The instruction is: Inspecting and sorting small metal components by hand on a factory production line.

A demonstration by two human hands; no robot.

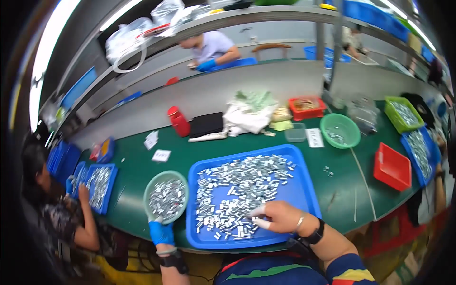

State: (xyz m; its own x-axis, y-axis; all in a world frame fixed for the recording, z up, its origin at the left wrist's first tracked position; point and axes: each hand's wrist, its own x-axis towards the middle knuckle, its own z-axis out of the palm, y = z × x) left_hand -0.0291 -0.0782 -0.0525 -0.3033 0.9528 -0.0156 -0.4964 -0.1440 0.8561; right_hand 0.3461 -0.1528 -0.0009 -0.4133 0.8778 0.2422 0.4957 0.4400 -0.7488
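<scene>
A large blue tray (298, 190) lies in front of me on the green table, covered with several small silver metal pieces (242, 187). My right hand (280, 216), with white finger covers and a dark wristband, rests on the pieces at the tray's near edge, fingers curled among them. My left hand (161, 232), in a blue glove, grips the near rim of a pale green round bowl (148, 190) filled with the same silver pieces, just left of the tray.
A green bowl (354, 127), red bin (392, 166), blue bin (420, 149) and green bin (403, 113) stand at the right. A red bottle (179, 121), black pad and white bags sit behind. A person at left sorts pieces in a blue tray (108, 190).
</scene>
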